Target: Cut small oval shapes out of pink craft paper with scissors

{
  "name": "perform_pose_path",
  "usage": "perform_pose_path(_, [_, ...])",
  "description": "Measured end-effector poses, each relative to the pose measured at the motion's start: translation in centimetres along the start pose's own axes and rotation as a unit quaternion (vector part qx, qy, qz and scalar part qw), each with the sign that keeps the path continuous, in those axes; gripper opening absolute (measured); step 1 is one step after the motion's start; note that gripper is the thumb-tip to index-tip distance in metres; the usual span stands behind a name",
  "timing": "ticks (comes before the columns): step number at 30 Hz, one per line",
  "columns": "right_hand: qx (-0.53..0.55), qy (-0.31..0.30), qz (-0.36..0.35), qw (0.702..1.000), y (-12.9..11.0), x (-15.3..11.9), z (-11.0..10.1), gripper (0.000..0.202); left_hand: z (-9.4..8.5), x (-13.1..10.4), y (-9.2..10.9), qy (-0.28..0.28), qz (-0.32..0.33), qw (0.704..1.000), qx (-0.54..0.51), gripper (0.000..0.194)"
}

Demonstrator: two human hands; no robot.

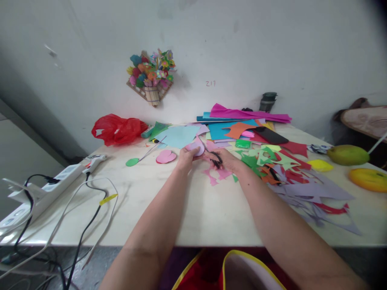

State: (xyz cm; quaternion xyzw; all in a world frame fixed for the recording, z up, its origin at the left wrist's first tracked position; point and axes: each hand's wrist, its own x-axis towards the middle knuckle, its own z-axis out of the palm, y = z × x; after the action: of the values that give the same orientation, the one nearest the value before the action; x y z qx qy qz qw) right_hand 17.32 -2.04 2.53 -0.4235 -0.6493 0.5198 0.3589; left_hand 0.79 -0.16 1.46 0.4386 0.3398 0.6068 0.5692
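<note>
My left hand point(186, 158) is closed on a piece of lilac paper point(198, 148) near the middle of the table. Just right of it, my right hand point(226, 159) is wrapped round dark-handled scissors point(216, 160), whose blades point up and left at the paper's edge. Pink paper scraps point(218, 175) lie beneath and in front of the right hand. Left of my hands are a few pink paper rounds point(166, 156) in a pile with red showing under them, and a green disc point(132, 162) beside a thin stick.
Coloured scraps point(290, 177) cover the right side, near a green mango point(348, 155). Behind are a light blue sheet point(178, 136), a black phone-like slab point(270, 135) and a red plastic bag point(119, 129). A power strip point(62, 177) with cables runs along the left edge.
</note>
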Motion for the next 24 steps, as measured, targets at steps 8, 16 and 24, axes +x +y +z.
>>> perform_pose_path(8, [-0.004,-0.006,-0.006,1.000,0.12,0.09,0.00,0.038,-0.05,-0.10,0.10,0.002,-0.004,1.000,0.006,0.018])
perform_pose_path(16, [-0.007,-0.004,-0.004,1.000,0.03,0.00,0.03,0.035,0.08,-0.17,0.18,0.004,-0.007,1.000,0.015,0.017])
perform_pose_path(24, [-0.006,0.012,0.008,1.000,0.18,0.28,0.13,0.031,0.08,-0.02,0.09,0.018,-0.003,1.000,0.012,0.022])
